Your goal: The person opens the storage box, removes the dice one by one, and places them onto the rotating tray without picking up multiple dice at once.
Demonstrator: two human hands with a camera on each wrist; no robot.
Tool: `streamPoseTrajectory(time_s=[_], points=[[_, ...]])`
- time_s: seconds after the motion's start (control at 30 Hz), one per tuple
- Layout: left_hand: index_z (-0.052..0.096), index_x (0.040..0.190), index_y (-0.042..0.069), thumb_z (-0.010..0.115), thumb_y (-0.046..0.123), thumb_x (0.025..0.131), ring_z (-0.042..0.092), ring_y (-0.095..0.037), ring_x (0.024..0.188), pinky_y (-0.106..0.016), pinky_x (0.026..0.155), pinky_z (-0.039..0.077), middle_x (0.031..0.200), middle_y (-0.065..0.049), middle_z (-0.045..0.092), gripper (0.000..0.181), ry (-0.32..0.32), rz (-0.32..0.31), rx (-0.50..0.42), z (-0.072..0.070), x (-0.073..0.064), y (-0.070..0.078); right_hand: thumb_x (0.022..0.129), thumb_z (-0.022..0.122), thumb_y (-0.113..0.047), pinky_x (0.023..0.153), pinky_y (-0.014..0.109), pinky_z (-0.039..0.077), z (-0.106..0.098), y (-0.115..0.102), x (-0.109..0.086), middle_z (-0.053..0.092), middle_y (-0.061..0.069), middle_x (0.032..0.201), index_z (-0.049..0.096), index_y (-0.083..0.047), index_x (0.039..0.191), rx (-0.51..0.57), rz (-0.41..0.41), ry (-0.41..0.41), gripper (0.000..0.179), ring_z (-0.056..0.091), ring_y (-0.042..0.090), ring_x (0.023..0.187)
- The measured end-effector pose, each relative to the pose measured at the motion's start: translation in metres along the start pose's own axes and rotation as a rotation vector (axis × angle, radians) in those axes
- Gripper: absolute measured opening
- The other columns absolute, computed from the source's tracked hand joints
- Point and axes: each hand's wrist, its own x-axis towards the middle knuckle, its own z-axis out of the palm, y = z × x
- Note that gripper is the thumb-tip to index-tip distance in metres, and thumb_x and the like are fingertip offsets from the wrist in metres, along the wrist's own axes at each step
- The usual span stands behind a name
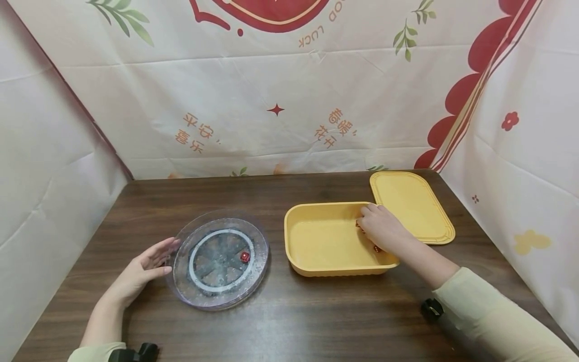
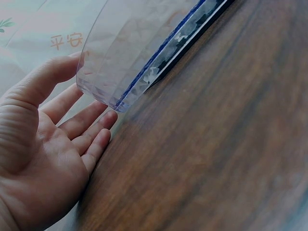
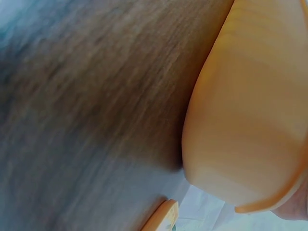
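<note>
Two hands at work on a dark wood-grained table (image 1: pixel 316 322). The left hand (image 1: pixel 140 271) stands at the left edge of a round clear dish (image 1: pixel 217 264); its grip is wide, with thumb and fingers parted and nearly straight at the rim, as the left wrist view also shows. One small shiny red piece (image 1: pixel 245 257) lies in the dish, toward the right side of its pale ring. The right hand (image 1: pixel 382 226) reaches into the right end of a yellow box (image 1: pixel 321 246), fingers pointing down over further red pieces (image 1: pixel 377 249); whether its grip holds one cannot be told, since the box wall hides most of the hand in the right wrist view. A flat yellow lid (image 1: pixel 411 206) lies just beside the box, behind and to the right. Behind hangs a printed white cloth (image 1: pixel 253 85).
</note>
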Motion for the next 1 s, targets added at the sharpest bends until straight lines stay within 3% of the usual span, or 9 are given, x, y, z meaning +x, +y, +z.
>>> streamPoseTrajectory(time_s=[0.2,0.7,1.0], points=[[0.027,0.145,-0.007,0.054,-0.009,0.092,0.041,0.000,0.127,-0.013,0.098,0.034,0.141,0.004,0.048,0.060,-0.003,-0.003,0.003,0.000,0.000,0.001,0.073,0.080,-0.008,0.070,0.040,0.042,-0.002,0.000,0.000,0.058,0.008,0.085,0.069,-0.008,0.076,0.014,-0.009,0.011,0.012,0.052,0.030,0.087],[0.028,0.145,-0.007,0.054,-0.009,0.091,0.041,-0.001,0.128,-0.013,0.099,0.033,0.142,0.001,0.047,0.060,-0.002,0.008,0.004,0.000,0.000,0.002,0.074,0.080,-0.016,0.063,0.039,0.039,-0.011,0.000,0.003,0.049,0.005,0.074,0.063,-0.011,0.068,-0.006,-0.023,0.094,0.018,0.048,0.028,0.075],[0.028,0.145,-0.007,0.054,-0.009,0.091,0.040,-0.001,0.128,-0.013,0.099,0.033,0.142,0.002,0.047,0.059,-0.004,0.016,0.023,0.000,-0.001,0.000,0.070,0.084,-0.017,0.063,0.039,0.038,-0.017,0.000,0.003,0.051,0.005,0.077,0.068,-0.009,0.073,-0.007,-0.026,0.106,0.018,0.048,0.027,0.076]])
